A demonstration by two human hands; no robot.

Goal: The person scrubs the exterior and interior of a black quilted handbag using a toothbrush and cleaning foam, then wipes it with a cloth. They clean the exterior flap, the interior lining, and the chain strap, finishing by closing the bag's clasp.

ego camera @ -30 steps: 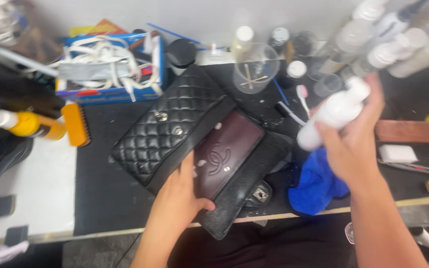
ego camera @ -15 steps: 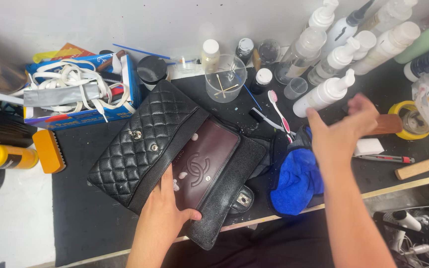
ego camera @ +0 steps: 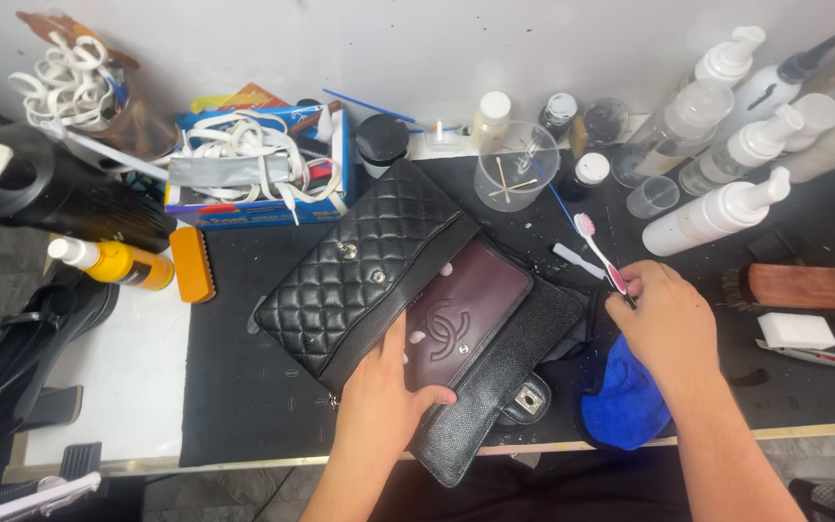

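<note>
**Q:** why's the left hand [ego camera: 388, 387] flat on the bag [ego camera: 408, 309]?

**A:** From my feed it's open, palm pinning the maroon flap [ego camera: 461, 314] so it stays spread on the mat [ego camera: 244, 387]. Right hand [ego camera: 664, 324] is closed round a toothbrush [ego camera: 599, 249], bristles up, just right of the bag, blue cloth [ego camera: 625, 406] below.

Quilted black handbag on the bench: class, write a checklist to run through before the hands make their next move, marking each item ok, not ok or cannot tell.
1. Handbag lies open, flap back: ok.
2. Left hand presses on the burgundy lining: ok.
3. Right hand grips the toothbrush: ok.
4. White foam spots sit on the lining: ok.
5. Blue cloth lies beside the bag, within reach: ok.
6. Brush bristles clean: cannot tell.
</note>
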